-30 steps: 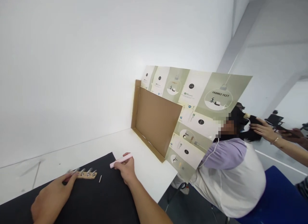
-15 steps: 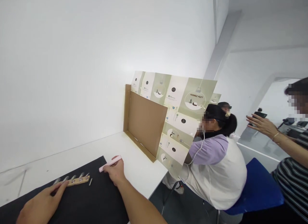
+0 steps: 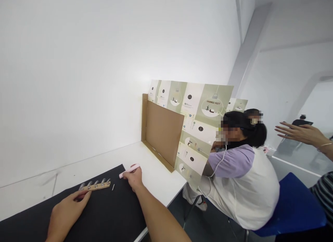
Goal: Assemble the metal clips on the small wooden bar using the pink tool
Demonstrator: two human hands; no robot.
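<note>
In the head view, your right hand (image 3: 134,178) was clenched on a pink marker (image 3: 129,171), partly hidden by your fingers. Your left hand (image 3: 68,214) reached for a wooden strip (image 3: 97,187) with five metal hooks (image 3: 96,182) on a black mat (image 3: 104,214); its grip could not be told. One small pin (image 3: 113,187) lay beside the strip.

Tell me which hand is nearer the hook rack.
Left. The left hand has its fingertips at the rack's near edge, below the hook rack. The right hand sits apart, past the rack's right end, holding a pink stick.
</note>
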